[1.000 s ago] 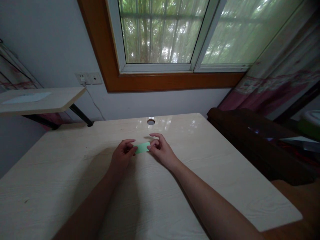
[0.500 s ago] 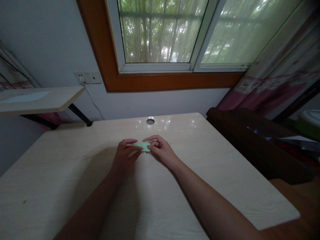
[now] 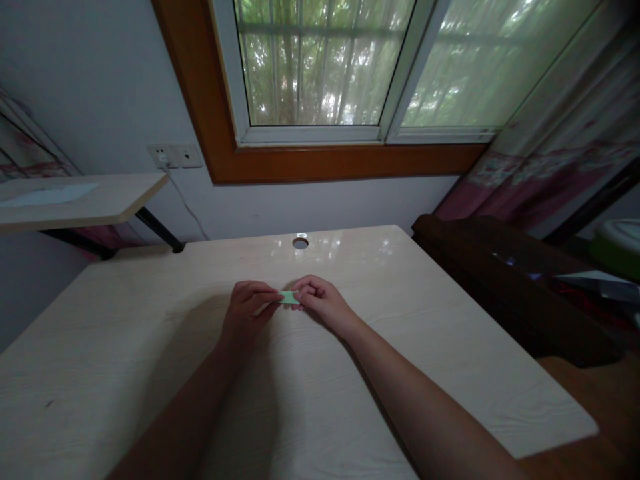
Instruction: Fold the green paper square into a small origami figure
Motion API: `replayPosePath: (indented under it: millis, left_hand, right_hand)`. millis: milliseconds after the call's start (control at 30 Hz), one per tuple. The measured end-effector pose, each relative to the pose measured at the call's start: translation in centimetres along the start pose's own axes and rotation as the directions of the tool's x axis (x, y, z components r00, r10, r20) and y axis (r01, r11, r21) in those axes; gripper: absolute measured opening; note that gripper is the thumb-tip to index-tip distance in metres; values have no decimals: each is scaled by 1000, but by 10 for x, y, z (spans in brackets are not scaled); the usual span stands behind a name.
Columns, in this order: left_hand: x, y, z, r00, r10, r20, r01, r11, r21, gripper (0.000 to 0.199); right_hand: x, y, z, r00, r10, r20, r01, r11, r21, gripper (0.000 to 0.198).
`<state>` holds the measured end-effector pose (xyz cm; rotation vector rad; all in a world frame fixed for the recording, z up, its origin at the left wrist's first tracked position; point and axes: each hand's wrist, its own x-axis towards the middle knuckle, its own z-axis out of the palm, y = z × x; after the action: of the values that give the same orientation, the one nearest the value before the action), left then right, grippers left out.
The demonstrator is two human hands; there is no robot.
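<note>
As the pale desk (image 3: 425, 327) spreads below, left hand (image 3: 250, 308) and right hand (image 3: 324, 300) are both closed — pinching opposite ends of the green slip (image 3: 289, 298). Slip sits between them, over the desk — any lettering too small to read.

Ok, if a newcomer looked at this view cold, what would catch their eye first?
Probably the small green piece, pinched between the left hand and the right hand over the pale desk. Next, likely the bright window with its orange-brown surround beyond the desk, then the round hole near the desk's far edge.
</note>
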<state>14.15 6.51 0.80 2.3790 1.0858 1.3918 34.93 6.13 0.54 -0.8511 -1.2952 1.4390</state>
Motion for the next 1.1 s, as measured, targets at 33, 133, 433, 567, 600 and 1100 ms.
replayPosePath:
  millis: [33, 133, 433, 567, 600, 1100]
  left_hand:
    - [0, 1, 0, 1000, -10, -5, 10, 1000, 0, 9]
    - [0, 2, -1, 998, -65, -12, 65, 998, 9, 5]
    - [-1, 1, 1, 994, -97, 52, 97, 995, 4, 3]
    - [1, 3, 1, 990, -116, 81, 117, 993, -13, 4]
    - [1, 4, 1, 989, -122, 85, 123, 992, -17, 5]
    - [0, 5, 0, 980, -188, 67, 190, 982, -14, 6]
  right_hand:
    - [-1, 0, 0, 1000, -4, -8, 3, 1000, -14, 21]
    - [-3, -2, 1, 997, -37, -62, 27, 989, -146, 23]
    - [-6, -8, 7, 931, -364, -19, 289, 769, -571, 14]
    - [-6, -6, 7, 918, -395, 20, 317, 704, -636, 9]
    - [-6, -6, 6, 918, -396, 20, 315, 697, -644, 9]
    - [-4, -2, 2, 896, -443, 7, 322, 640, -698, 7]
